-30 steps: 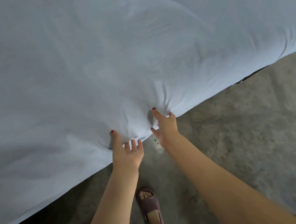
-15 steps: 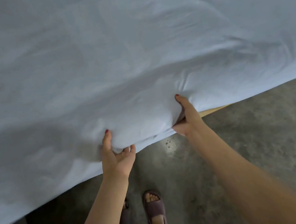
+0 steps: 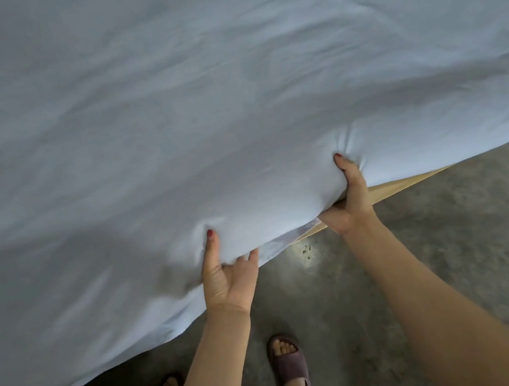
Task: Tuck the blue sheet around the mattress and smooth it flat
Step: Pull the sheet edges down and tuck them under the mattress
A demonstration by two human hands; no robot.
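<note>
My left hand [image 3: 228, 275] and right hand [image 3: 349, 199] grip the near edge of the blue sheet [image 3: 199, 108], fingers curled under, thumbs on top; it lies across the mattress [image 3: 389, 191], edge running left-right

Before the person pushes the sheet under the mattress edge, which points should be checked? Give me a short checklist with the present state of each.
1. Left hand grips the pale blue cotton sheet at its edge: ok.
2. Right hand grips the sheet edge, thumb on top: ok.
3. Edge lifted enough to show the tan board beneath: ok.
4. Loose hem between the hands already tucked: not ok, it hangs free.
5. Sheet top smooth: not ok, wrinkles radiate from both grips.
6. Feet in mauve slippers clear of the hanging sheet on the grey concrete floor: ok.
</note>
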